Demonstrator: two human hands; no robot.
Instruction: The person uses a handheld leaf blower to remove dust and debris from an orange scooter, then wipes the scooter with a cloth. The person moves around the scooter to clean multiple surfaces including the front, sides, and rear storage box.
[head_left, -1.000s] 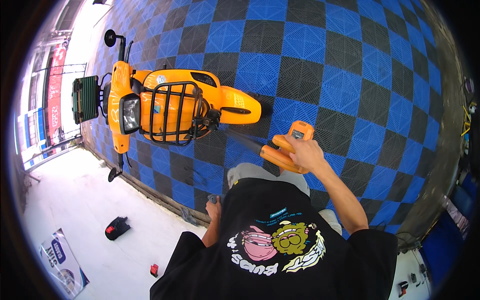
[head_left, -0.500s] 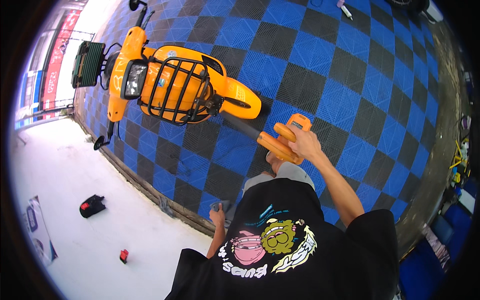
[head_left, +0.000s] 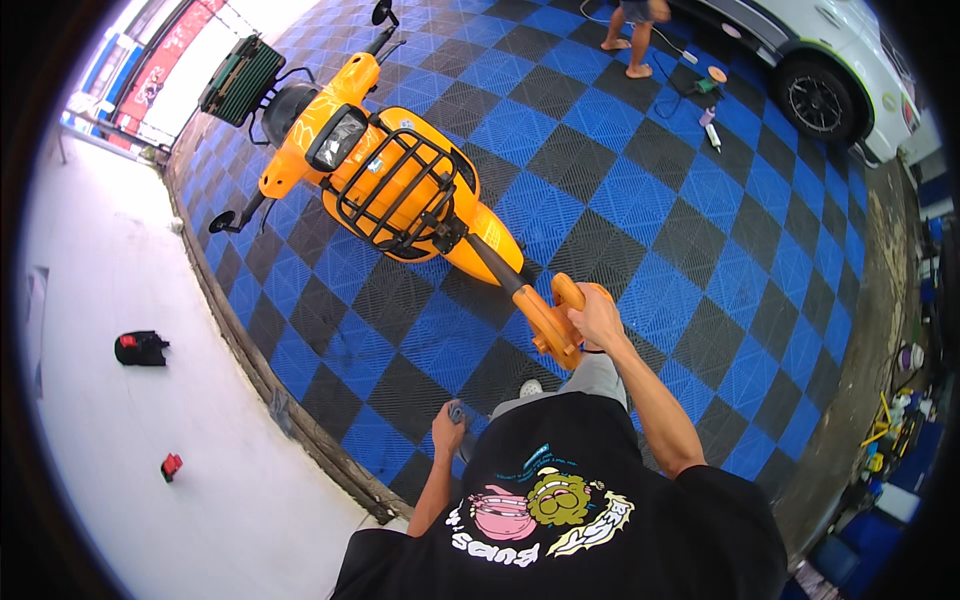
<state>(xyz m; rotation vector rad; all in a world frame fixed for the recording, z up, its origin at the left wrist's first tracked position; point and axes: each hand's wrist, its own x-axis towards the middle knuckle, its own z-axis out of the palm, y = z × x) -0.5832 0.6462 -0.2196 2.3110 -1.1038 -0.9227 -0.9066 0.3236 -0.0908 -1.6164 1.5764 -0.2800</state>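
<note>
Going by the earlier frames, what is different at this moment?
The blower has tilted over in the right hand, and its nozzle now overlaps the front fender of the orange scooter in the picture. The view has turned, showing more of a white car and another person's legs at upper right. Nothing was let go: the right hand still holds the blower, the left hand a grey cloth.

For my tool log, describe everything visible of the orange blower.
The blower is orange, apparently plastic, with a rounded body and a long, dark nozzle. The right hand grips its handle above the tiled floor. The nozzle slants toward the picture's upper left, overlapping the scooter's front fender; whether it touches is unclear.
</note>
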